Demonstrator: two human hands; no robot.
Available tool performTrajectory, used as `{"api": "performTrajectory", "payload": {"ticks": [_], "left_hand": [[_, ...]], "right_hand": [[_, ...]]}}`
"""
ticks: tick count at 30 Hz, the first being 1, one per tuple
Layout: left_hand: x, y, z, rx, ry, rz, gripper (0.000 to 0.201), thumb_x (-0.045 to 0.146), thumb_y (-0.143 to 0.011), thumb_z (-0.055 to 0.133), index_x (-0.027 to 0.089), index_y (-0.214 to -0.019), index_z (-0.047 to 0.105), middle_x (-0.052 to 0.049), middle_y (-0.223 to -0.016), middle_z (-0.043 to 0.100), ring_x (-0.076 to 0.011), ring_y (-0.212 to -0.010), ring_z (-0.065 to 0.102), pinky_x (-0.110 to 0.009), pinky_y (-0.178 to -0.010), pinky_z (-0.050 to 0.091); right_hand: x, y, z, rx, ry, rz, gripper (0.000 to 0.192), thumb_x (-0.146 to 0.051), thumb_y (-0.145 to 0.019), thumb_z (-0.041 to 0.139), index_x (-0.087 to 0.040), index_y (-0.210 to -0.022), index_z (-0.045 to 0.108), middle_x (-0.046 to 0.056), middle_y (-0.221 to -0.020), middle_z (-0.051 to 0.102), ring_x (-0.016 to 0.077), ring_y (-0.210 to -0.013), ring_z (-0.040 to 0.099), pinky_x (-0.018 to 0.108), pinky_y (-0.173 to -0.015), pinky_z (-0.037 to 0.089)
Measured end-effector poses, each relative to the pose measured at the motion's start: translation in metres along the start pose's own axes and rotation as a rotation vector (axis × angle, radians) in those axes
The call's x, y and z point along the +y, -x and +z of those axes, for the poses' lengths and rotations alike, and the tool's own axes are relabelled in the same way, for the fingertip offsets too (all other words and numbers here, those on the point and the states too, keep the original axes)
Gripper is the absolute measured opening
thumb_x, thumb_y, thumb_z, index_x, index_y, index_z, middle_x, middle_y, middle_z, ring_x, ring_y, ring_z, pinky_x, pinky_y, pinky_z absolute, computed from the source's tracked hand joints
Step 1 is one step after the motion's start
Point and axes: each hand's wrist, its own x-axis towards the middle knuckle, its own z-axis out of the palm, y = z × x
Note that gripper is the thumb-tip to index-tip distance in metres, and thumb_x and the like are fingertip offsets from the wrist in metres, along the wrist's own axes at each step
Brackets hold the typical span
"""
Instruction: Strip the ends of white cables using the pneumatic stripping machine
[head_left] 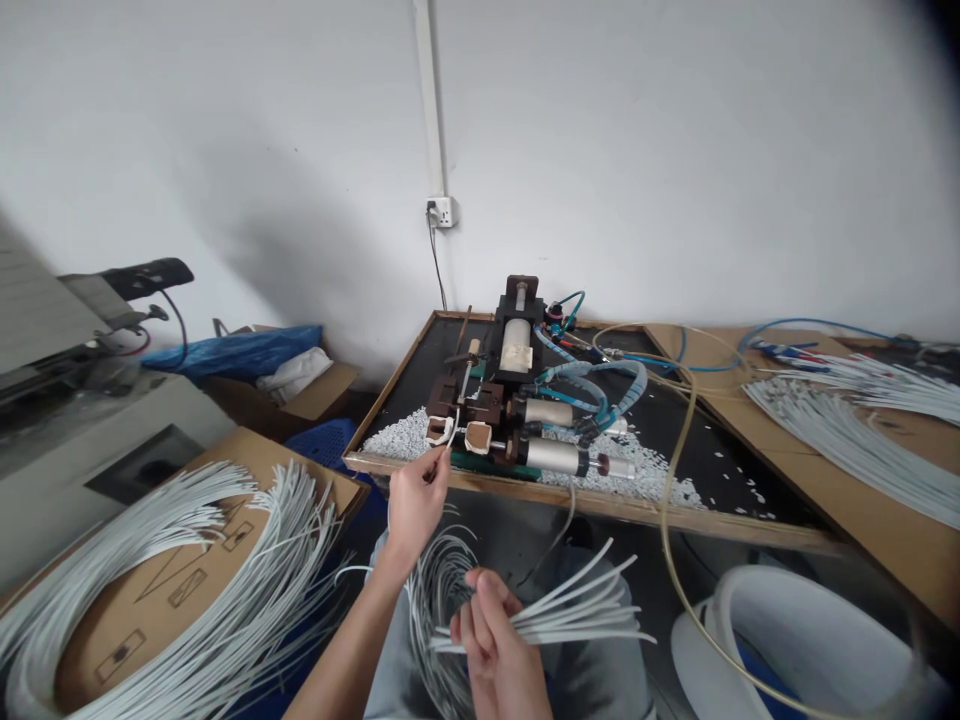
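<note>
My left hand (417, 503) pinches a single white cable (454, 428) close to its end. That end reaches into the gap between the jaws of a pneumatic wire-stripping machine (517, 345). Lower down, over my lap, my right hand (495, 635) is closed around a bundle of white cables (577, 610), whose ends fan out to the right. The rest of these cables hangs in a loop (442, 560) between my two arms. White padded blocks (478, 437) sit at the front of the machine, just beyond my left fingertips.
Small white offcuts (401, 435) litter the wood-edged black table (742, 520). Coiled white cables lie on cardboard at left (247, 600) and right (855, 440). A white bucket (712, 620) stands at lower right, with a yellowish air hose (665, 540) passing in front.
</note>
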Motion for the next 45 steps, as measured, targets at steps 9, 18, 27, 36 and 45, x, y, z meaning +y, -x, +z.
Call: {"api": "performTrajectory", "payload": {"ticks": [9,18,27,36,45], "left_hand": [[-0.0028,-0.0015,0.0071,0.016,0.006,-0.022,0.034,0.034,-0.092,0.048,0.013,-0.073,0.068,0.003,-0.055,0.048,-0.011,-0.053,0.041,-0.02,-0.054,0.033],[0.0,-0.0022,0.0084,0.053,0.018,-0.069,0.033,0.035,-0.089,0.051,0.013,-0.069,0.066,0.002,-0.051,0.055,-0.0131,-0.051,0.05,-0.021,-0.056,0.037],[0.0032,-0.0026,0.0083,0.066,0.011,-0.067,0.034,0.032,-0.088,0.052,0.015,-0.062,0.064,0.002,-0.048,0.053,-0.0143,-0.052,0.053,-0.022,-0.056,0.04],[-0.0002,-0.0015,0.0098,0.06,0.055,-0.06,0.034,0.035,-0.09,0.051,0.015,-0.064,0.062,0.003,-0.048,0.05,-0.0142,-0.054,0.052,-0.022,-0.059,0.042],[-0.0017,-0.0009,0.0099,0.055,0.072,-0.057,0.033,0.035,-0.091,0.051,0.013,-0.071,0.067,0.001,-0.051,0.055,-0.015,-0.056,0.055,-0.022,-0.059,0.042]], "right_hand": [[-0.0003,-0.0005,-0.0027,-0.031,-0.011,-0.003,0.035,-0.052,-0.069,0.081,-0.018,-0.078,0.076,-0.015,-0.041,0.022,0.0041,-0.043,0.02,0.022,-0.054,0.036],[0.0012,-0.002,-0.0038,-0.018,-0.006,-0.02,0.037,-0.053,-0.067,0.082,-0.018,-0.078,0.075,-0.015,-0.042,0.023,0.0044,-0.042,0.021,0.023,-0.053,0.037],[0.0011,0.0,-0.0032,-0.051,-0.008,-0.032,0.034,-0.05,-0.071,0.08,-0.017,-0.08,0.076,-0.015,-0.041,0.021,0.0043,-0.042,0.019,0.023,-0.053,0.036],[0.0036,-0.0025,-0.0059,-0.06,-0.026,-0.029,0.032,-0.049,-0.072,0.079,-0.018,-0.08,0.076,-0.015,-0.042,0.021,0.004,-0.042,0.019,0.022,-0.053,0.035],[0.003,-0.001,-0.004,-0.067,-0.018,-0.038,0.033,-0.05,-0.072,0.079,-0.018,-0.079,0.076,-0.015,-0.041,0.02,0.0037,-0.041,0.018,0.022,-0.051,0.034]]}}
